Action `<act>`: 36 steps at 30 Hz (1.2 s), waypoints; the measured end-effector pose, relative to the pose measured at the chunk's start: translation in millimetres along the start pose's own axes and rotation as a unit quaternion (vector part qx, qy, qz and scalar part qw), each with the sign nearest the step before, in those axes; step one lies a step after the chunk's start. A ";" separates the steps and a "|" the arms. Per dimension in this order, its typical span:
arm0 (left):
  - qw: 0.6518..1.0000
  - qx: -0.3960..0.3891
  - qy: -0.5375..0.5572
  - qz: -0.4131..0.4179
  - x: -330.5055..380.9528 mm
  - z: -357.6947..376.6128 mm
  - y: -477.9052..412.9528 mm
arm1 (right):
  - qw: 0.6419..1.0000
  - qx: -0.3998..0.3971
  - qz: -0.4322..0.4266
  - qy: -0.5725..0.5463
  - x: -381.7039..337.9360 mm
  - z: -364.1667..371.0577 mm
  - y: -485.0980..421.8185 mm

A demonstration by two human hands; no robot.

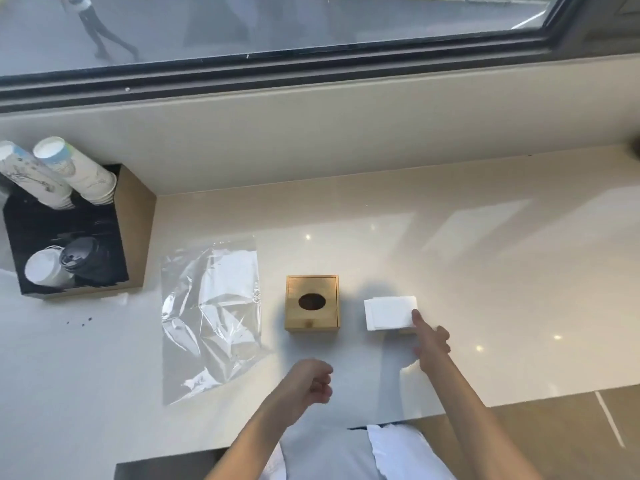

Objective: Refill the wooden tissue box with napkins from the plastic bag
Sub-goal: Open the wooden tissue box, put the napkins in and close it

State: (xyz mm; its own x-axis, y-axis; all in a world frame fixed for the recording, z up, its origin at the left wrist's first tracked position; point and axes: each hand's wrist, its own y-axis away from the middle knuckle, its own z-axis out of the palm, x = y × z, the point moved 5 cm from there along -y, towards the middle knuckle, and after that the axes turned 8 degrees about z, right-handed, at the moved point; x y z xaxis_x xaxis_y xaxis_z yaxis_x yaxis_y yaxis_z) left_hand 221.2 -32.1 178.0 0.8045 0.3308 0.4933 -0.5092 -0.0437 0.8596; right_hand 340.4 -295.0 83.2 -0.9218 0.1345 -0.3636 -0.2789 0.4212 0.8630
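Note:
The wooden tissue box (311,302) stands on the pale counter (485,271), its lid on and the dark oval hole on top. To its left lies the clear plastic bag (211,317), flat, with white napkins inside. Right of the box rests a white napkin stack (388,311) on what looks like a wooden panel. My right hand (431,341) reaches to the stack's right corner, with the index fingertip touching its edge and holding nothing. My left hand (311,381) hovers in front of the box, fingers loosely curled and empty.
A black and wood cup holder (131,216) stands at the far left with paper cups (76,174) and lids (86,259). A window sill and window run along the back. The counter's front edge is near my body.

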 end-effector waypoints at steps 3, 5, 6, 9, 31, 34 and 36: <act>0.979 -0.035 -0.153 0.132 29.9 69.5 -30.3 | 0.992 0.028 -0.102 0.074 -27.2 -22.6 -2.8; 0.944 0.010 -0.249 0.216 48.2 102.1 -54.7 | 0.983 -0.002 -0.141 0.117 -42.4 -29.0 -8.4; 0.923 0.041 -0.289 0.251 55.6 113.7 -66.3 | 0.979 -0.023 -0.148 0.136 -48.6 -30.3 -9.9; 0.887 0.102 -0.355 0.278 62.6 136.5 -95.7 | 0.971 -0.076 -0.145 0.177 -64.7 -31.7 -10.4; 0.967 0.149 -0.149 0.143 67.5 -57.2 -98.1 | 0.491 -0.096 -0.652 0.570 -30.1 169.0 123.6; 0.975 0.108 -0.107 0.161 75.1 -53.4 -78.7 | 0.465 -0.078 -0.673 0.571 -25.0 173.3 124.0; 0.977 0.071 -0.110 0.170 72.7 -54.3 -76.8 | 0.447 -0.059 -0.676 0.583 -24.4 175.1 124.4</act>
State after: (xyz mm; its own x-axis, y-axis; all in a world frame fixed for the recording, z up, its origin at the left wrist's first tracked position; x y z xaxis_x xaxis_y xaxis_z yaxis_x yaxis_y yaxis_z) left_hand 302.2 46.5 140.6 0.6508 0.0654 0.7564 -0.7228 -0.2516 0.6436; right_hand 375.3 -88.9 138.0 0.6162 -0.7588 -0.2111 -0.7417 -0.6492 0.1684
